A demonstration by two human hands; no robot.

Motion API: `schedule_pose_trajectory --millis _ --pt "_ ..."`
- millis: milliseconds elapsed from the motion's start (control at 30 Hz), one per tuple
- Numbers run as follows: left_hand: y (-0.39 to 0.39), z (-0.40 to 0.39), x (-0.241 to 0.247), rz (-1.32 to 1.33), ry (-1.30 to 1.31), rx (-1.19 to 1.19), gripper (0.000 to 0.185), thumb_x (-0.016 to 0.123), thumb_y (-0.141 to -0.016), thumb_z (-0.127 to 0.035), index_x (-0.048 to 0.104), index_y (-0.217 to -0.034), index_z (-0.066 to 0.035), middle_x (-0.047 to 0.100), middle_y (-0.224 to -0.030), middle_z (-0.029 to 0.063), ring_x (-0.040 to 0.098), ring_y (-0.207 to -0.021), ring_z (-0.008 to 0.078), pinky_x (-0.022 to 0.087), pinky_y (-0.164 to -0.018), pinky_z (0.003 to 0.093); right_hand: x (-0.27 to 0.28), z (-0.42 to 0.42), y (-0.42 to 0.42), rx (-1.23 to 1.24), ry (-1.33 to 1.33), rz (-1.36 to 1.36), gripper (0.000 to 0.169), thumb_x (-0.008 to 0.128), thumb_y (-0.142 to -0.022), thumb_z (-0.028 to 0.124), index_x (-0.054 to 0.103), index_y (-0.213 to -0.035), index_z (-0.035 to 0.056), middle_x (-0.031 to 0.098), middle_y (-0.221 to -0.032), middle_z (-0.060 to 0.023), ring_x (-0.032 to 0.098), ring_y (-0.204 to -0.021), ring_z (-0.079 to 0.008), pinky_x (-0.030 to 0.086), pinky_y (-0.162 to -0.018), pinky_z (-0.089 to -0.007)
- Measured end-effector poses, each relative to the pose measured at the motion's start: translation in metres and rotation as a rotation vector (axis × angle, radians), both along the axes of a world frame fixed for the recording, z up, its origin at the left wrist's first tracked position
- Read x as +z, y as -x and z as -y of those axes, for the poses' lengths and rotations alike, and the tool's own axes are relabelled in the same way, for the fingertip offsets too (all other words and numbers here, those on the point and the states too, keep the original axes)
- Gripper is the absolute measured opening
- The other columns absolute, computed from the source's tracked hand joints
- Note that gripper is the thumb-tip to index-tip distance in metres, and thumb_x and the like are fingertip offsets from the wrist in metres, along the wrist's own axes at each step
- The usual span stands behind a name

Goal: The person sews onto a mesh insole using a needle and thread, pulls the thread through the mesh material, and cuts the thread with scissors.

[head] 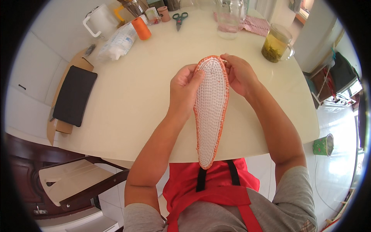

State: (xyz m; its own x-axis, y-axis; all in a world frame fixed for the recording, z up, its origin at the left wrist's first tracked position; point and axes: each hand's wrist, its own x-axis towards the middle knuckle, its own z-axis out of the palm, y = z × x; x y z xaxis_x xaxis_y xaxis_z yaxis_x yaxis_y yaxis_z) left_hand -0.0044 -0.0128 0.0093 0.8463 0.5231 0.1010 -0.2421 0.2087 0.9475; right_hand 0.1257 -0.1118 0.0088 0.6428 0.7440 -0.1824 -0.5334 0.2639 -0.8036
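A white stitched shoe sole with orange thread whipped around its rim stands lengthwise before me, its broad end away from me and its narrow end over the table's near edge. My left hand grips its left side, thumb on the white face and fingers behind. At the upper right rim, the thumb and forefinger of my right hand pinch the orange edging. Something small and pale shows by those fingertips, too small to tell what. The other fingers of that hand curl partly behind the sole.
Orange thread on a cone, scissors, a plastic bag and a white kettle stand along the table's far side. A glass jar and glass tea mug are right. A black tablet-like slab rests on cardboard left.
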Motion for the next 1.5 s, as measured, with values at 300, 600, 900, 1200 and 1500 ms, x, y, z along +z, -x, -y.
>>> schedule_pose_trajectory --millis 300,600,900,1200,1500 --pt "-0.006 -0.018 -0.010 0.138 0.078 0.157 0.017 0.048 -0.088 -0.011 0.048 -0.100 0.001 0.053 -0.093 0.0057 0.051 -0.083 0.0096 0.042 -0.075 0.0240 -0.005 -0.006 0.032 -0.209 0.380 0.593 0.065 0.057 -0.082 0.040 0.034 -0.122 -0.0054 0.041 -0.119 -0.0176 0.043 -0.107 -0.0207 0.038 -0.087 -0.0353" --pt "0.000 -0.015 0.003 0.098 0.144 0.111 0.022 0.053 -0.087 -0.016 0.047 -0.099 0.002 0.053 -0.093 0.0067 0.050 -0.084 0.0103 0.043 -0.075 0.0251 0.006 0.000 0.041 0.133 0.181 0.503 0.024 0.060 -0.082 0.016 0.057 -0.096 -0.0031 0.059 -0.084 -0.0056 0.055 -0.074 -0.0101 0.044 -0.067 -0.0236" --pt "0.006 -0.018 0.008 0.139 0.174 0.134 0.016 0.056 -0.085 -0.012 0.051 -0.092 0.002 0.056 -0.085 0.0067 0.053 -0.077 0.0103 0.045 -0.070 0.0235 0.003 -0.002 0.037 0.243 0.049 0.466 0.025 0.061 -0.081 0.014 0.057 -0.099 -0.0034 0.060 -0.087 -0.0053 0.056 -0.076 -0.0098 0.045 -0.069 -0.0235" --pt "0.003 -0.023 0.003 0.105 0.255 0.101 0.020 0.055 -0.086 -0.014 0.050 -0.095 0.002 0.056 -0.087 0.0074 0.054 -0.078 0.0113 0.046 -0.071 0.0245 -0.004 -0.004 0.036 0.239 0.077 0.421 0.025 0.060 -0.082 0.015 0.057 -0.098 -0.0029 0.060 -0.086 -0.0052 0.055 -0.076 -0.0103 0.045 -0.070 -0.0241" --pt "0.004 -0.022 0.007 0.024 0.050 0.119 0.022 0.054 -0.086 -0.016 0.050 -0.097 0.003 0.056 -0.086 0.0062 0.054 -0.077 0.0099 0.046 -0.069 0.0233 -0.004 -0.003 0.037 0.243 0.073 0.411 0.025 0.060 -0.082 0.015 0.057 -0.099 -0.0031 0.060 -0.088 -0.0053 0.055 -0.077 -0.0101 0.045 -0.070 -0.0243"
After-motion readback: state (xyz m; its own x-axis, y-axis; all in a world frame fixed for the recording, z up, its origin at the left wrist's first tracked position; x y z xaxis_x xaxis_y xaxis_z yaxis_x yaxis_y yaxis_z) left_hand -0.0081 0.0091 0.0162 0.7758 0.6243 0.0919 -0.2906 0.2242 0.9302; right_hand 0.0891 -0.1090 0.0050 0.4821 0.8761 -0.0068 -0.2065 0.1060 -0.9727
